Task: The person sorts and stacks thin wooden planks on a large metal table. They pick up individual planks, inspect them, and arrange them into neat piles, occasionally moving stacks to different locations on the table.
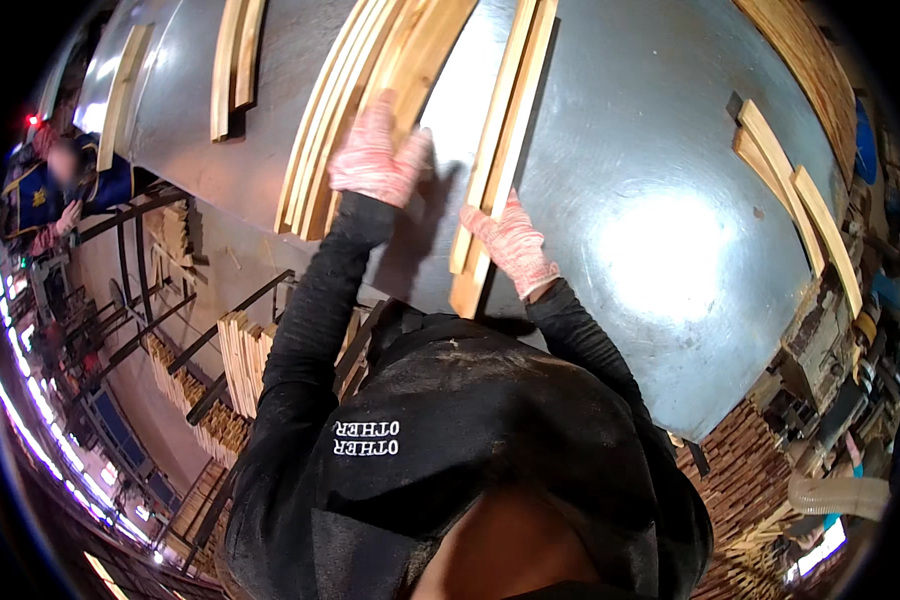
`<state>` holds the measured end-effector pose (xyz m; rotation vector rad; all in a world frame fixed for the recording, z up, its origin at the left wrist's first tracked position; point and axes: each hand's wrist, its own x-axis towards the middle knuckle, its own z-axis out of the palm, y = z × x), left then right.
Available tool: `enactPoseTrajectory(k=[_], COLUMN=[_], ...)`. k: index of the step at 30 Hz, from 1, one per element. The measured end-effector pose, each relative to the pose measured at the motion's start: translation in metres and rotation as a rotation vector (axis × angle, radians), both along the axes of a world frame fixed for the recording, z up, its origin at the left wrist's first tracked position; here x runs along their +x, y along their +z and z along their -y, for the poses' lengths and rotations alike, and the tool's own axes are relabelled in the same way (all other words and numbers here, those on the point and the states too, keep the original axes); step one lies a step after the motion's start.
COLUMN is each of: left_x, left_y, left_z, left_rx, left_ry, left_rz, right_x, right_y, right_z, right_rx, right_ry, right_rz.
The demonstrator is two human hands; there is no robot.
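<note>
Left hand palm-down over wooden strips

we count two hands, the left hand and the right hand, over one table. under the right hand we count two strips; toward the left, one pair gives us two more, and beyond it lies one lone strip. near the table's right edge we make out three short strips. the bundle by the left hand has at least four, overlapping too closely for us to count exactly. we also see one co-worker and one hose.
</note>
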<state>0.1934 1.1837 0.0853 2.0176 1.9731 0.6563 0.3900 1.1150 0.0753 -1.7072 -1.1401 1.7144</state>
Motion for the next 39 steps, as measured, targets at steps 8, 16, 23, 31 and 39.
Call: enactPoseTrajectory(k=[8, 16, 23, 31, 39], left_x=[-0.005, -0.006, 0.011, -0.13, -0.072], left_y=[-0.028, 0.021, 0.056, -0.018, 0.001], left_z=[0.042, 0.071, 0.067, -0.04, -0.072], left_rx=[-0.609, -0.227, -1.002, -0.426, -0.445], left_ry=[0.076, 0.139, -0.098, 0.357, 0.049], left_rz=[0.114, 0.503, 0.042, -0.122, -0.087], right_x=[0.002, 0.001, -0.035, -0.086, -0.016], right_y=[-0.045, -0.035, -0.005, 0.002, -0.006], right_z=[-0.011, -0.05, -0.073, -0.099, -0.155], right_rx=[-0.43, 0.028, 0.154, 0.187, 0.429], right_ry=[-0.377, -0.273, 0.258, 0.321, 0.342], right_rz=[-1.196, -0.518, 0.463, 0.527, 0.563])
